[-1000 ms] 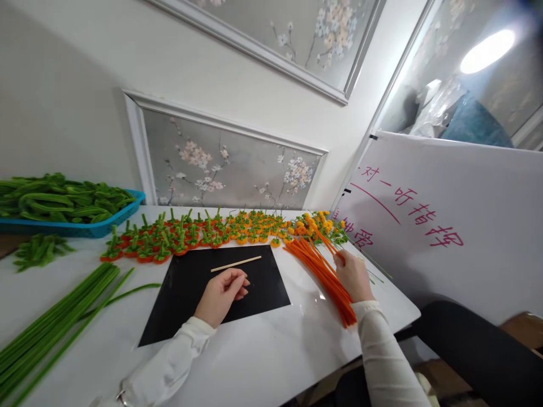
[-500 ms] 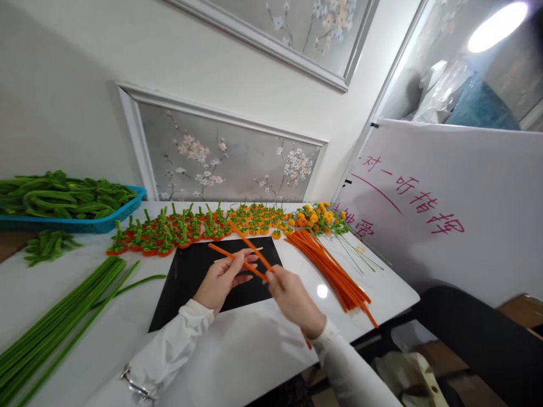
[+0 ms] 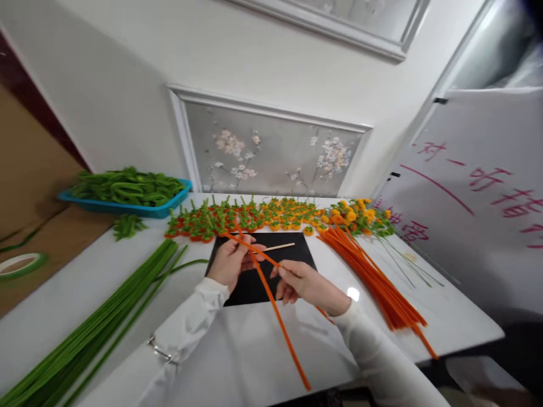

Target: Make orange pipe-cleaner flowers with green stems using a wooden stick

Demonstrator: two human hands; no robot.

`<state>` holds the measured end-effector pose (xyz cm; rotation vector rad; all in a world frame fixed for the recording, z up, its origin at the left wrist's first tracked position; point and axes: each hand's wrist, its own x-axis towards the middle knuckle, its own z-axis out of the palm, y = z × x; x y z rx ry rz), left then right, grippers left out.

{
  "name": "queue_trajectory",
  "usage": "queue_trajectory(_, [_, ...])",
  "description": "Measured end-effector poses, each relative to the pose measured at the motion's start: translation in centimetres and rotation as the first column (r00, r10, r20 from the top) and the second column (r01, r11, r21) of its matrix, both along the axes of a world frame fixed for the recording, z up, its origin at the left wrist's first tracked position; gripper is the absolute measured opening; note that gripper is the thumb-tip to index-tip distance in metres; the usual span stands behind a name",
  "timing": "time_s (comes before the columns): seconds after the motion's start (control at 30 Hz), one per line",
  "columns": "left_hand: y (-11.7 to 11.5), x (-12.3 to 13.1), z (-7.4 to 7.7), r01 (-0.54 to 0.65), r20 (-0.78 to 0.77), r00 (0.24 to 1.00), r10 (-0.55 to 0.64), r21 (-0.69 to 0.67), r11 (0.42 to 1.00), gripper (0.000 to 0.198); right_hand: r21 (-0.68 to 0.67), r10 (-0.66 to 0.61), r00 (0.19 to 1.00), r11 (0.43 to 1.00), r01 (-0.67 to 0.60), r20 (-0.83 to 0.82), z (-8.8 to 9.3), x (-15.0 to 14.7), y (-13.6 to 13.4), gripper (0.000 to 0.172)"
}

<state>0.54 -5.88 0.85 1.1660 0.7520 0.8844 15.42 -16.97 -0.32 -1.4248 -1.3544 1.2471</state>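
Note:
Two orange pipe cleaners point(image 3: 283, 322) cross in front of me above a black mat point(image 3: 250, 291). My left hand point(image 3: 227, 263) is closed, pinching them near their crossing. A thin pale stick point(image 3: 282, 247) juts out to the right from its fingers. My right hand point(image 3: 309, 284) pinches one of these pipe cleaners between thumb and forefinger, its other fingers curled. That strand runs on beneath the right wrist, while the other hangs down toward the table's front edge.
Orange pipe cleaners point(image 3: 373, 282) lie bundled at right, green ones point(image 3: 106, 305) at left. Along the back stand rows of small red-orange point(image 3: 197, 229) and yellow pieces point(image 3: 292, 217) with green tops. A blue basket point(image 3: 169, 208) holds green loops; green tape point(image 3: 21, 265) lies far left.
My view has turned left. My right hand has shifted its hold along a pipe cleaner; the other strand now hangs free toward me. More of the pale stick shows beyond my left fingers.

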Motion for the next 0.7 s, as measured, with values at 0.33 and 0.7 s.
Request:
queue_trajectory(0.33, [-0.6,-0.4,-0.9,0.065,-0.046,0.997,-0.064,0.032,0.997,0.027,0.335,-0.131,0.979,0.939,0.072,0.158,-0.3,-0.4,2.6,0.043])
queue_trajectory(0.7, [-0.3,-1.6,-0.7,0.167,0.037,0.985,-0.166,-0.015,0.986,0.022,0.702,-0.487,0.795,0.703,0.110,0.362,0.8,-0.1,3.3,0.023])
